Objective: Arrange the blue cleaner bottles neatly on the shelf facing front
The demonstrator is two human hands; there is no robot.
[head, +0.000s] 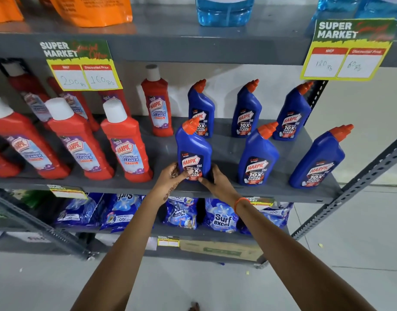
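Several blue cleaner bottles with orange caps stand on the grey middle shelf (166,153), labels to the front, in a front row and a back row. The front-left blue bottle (193,147) is upright near the shelf's front edge. My left hand (172,178) grips its base from the left, thumb across the label. My right hand (217,180) holds the base from the right. Two more front bottles stand at centre (258,156) and at the right (318,158). The back row has three bottles, at the left (202,108), the middle (247,111) and the right (293,113).
Red bathroom cleaner bottles (125,142) fill the left half of the same shelf. Price cards (80,66) (348,50) hang from the shelf above. Blue detergent packs (220,216) lie on the shelf below. A perforated upright (359,178) bounds the right end.
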